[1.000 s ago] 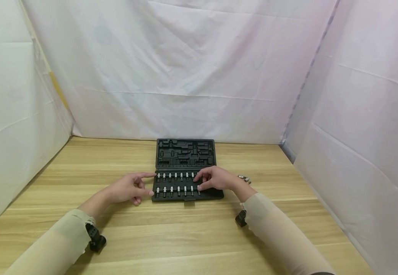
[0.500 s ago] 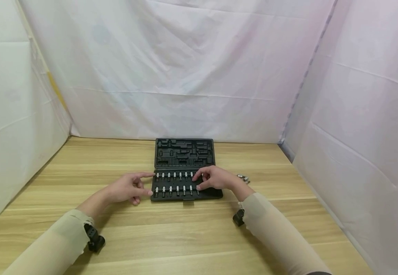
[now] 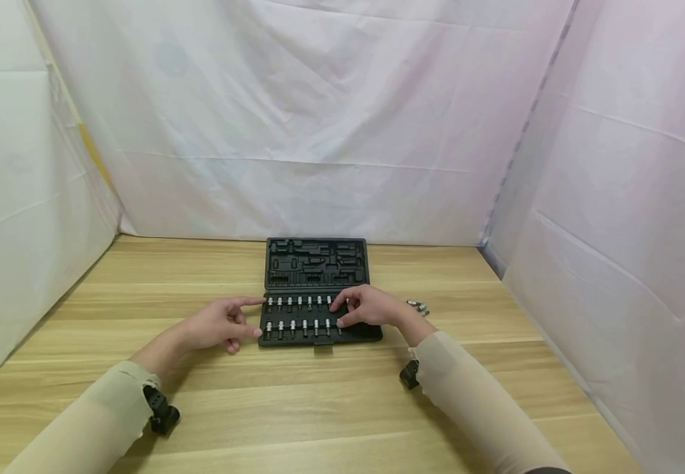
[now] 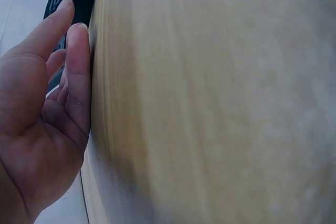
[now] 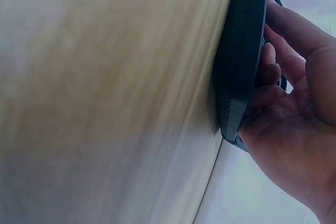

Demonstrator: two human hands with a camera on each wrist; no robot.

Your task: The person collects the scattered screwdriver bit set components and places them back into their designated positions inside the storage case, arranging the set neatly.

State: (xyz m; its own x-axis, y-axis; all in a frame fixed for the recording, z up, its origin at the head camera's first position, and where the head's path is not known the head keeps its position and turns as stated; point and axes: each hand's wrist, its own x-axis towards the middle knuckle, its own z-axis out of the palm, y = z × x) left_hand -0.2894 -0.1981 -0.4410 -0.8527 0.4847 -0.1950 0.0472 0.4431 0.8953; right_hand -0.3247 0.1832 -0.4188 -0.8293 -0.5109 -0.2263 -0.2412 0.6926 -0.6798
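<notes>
A black tool case (image 3: 295, 316) lies unfolded on the table, its lower half holding two rows of silver bit sockets (image 3: 304, 326). At its left edge is my left hand (image 3: 214, 326), index finger and thumb stretched out and apart, the tips right at the rim. The remaining fingers bend under the palm. My right hand (image 3: 374, 307) reaches over the right end of the case, its index fingertip by the upper row and its thumb tip at the last bit of the lower row. It hides part of that end. In the right wrist view, the case side (image 5: 242, 35) stands beside the fingers.
The lid (image 3: 317, 264), with moulded recesses, lies flat behind the sockets. Several loose silver pieces (image 3: 418, 307) are on the wooden table (image 3: 295, 408), right of my right hand. White sheets (image 3: 318, 118) enclose the back and sides.
</notes>
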